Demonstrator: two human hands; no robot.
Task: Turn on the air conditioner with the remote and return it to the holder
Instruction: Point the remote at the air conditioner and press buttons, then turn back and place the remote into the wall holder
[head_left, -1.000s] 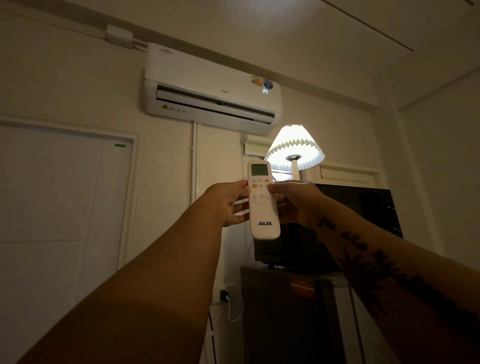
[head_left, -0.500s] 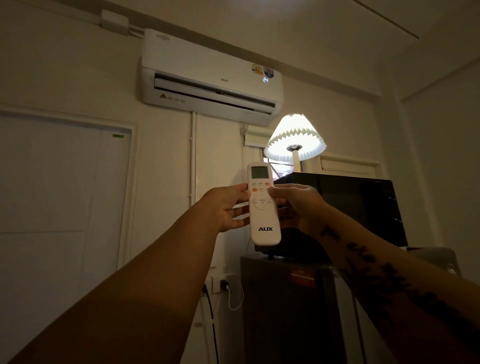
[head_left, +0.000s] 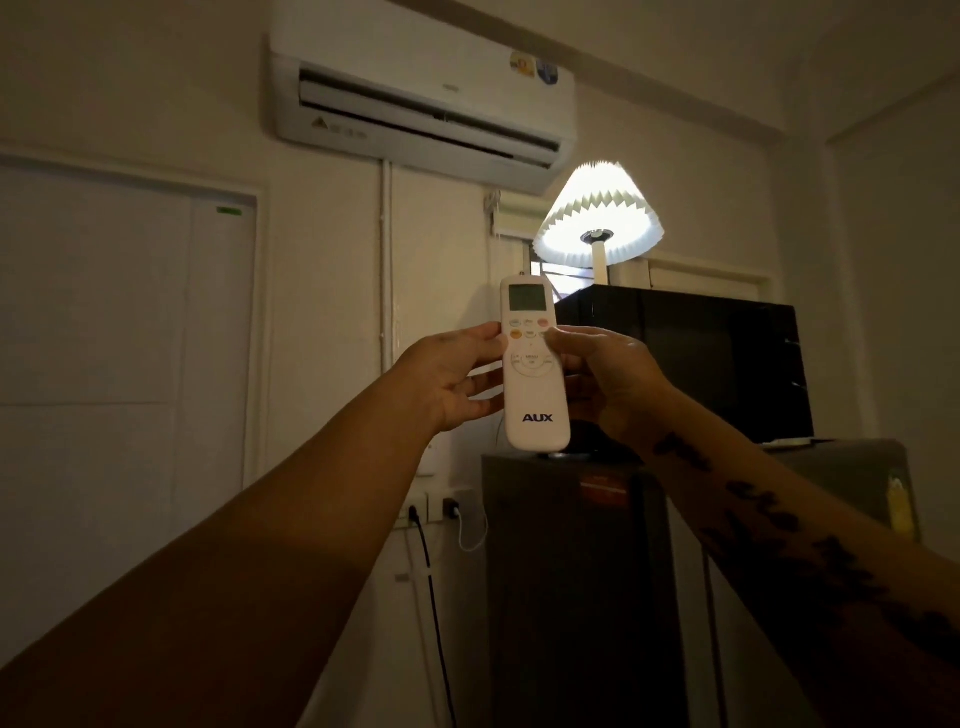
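Remote (head_left: 535, 364): white, upright at centre of frame, screen end up, "AUX" printed near the lower end; held in the air in front of a dark cabinet.
Left hand (head_left: 452, 379): wrapped on the remote's left edge, thumb laid at the orange button row, fingers curled behind the body.
Right hand (head_left: 608, 374): clasped on the remote's right edge, thumb tip resting on the small buttons just under the screen.
Grip: pinched from both sides, neither hand spread.
Air conditioner (head_left: 423, 98): white wall unit, upper centre of frame, above and left of the remote; flap looks closed, no lit digits readable on its face.
Step in hand, as judged: pressing the power button while aimed at the unit.
Doing it well: steady the body with the left hand, press with one thumb only, firm and brief; tip the screen end up toward the unit; keep fingers off the top edge where the emitter likely sits; watch for the flap opening or a lit display before lowering.
Risk, as judged: a second press could switch it off again.
Holder: not identifiable in the dim view.
Lamp (head_left: 600, 218): lit pleated shade, right of the unit, atop a black appliance (head_left: 691, 364).
Door (head_left: 124, 332): pale, left of frame.
Wall sockets (head_left: 431, 506): lower centre, cables hanging.
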